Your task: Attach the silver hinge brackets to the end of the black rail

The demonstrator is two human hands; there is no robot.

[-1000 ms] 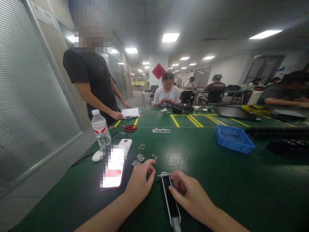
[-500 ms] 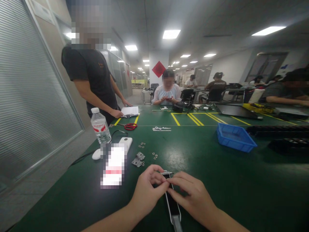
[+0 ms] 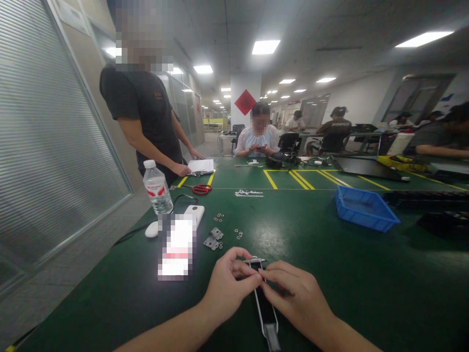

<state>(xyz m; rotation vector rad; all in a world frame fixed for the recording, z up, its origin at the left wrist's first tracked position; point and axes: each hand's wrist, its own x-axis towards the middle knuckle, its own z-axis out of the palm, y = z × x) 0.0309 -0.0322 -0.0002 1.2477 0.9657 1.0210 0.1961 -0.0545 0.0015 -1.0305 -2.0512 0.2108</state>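
A long, narrow black piece with a white rim (image 3: 264, 303) lies in front of me, its grey end pointing toward me. My left hand (image 3: 232, 281) bends over the left side of its far end, fingers curled and thumb stretched across. From the other side my right hand (image 3: 296, 293) comes in with thumb and forefinger pinched, the tips meeting my left thumb above the black surface. Whatever small part sits between those fingertips is hidden. Beyond my left hand lie grey metal brackets (image 3: 213, 239) and several small nuts or washers (image 3: 239, 234).
Left are a pixelated bright phone-like screen (image 3: 178, 249), a water bottle (image 3: 157, 188), a white power bank (image 3: 197, 213) and red-handled scissors (image 3: 201, 189). A blue bin (image 3: 366, 208) stands right. One person (image 3: 146, 117) stands holding a clipboard (image 3: 201, 166); another (image 3: 258, 137) sits opposite.
The whole view has shifted slightly, so things appear a little further right. Both hands stay at the far end of the black piece, with nearly the same finger pose.
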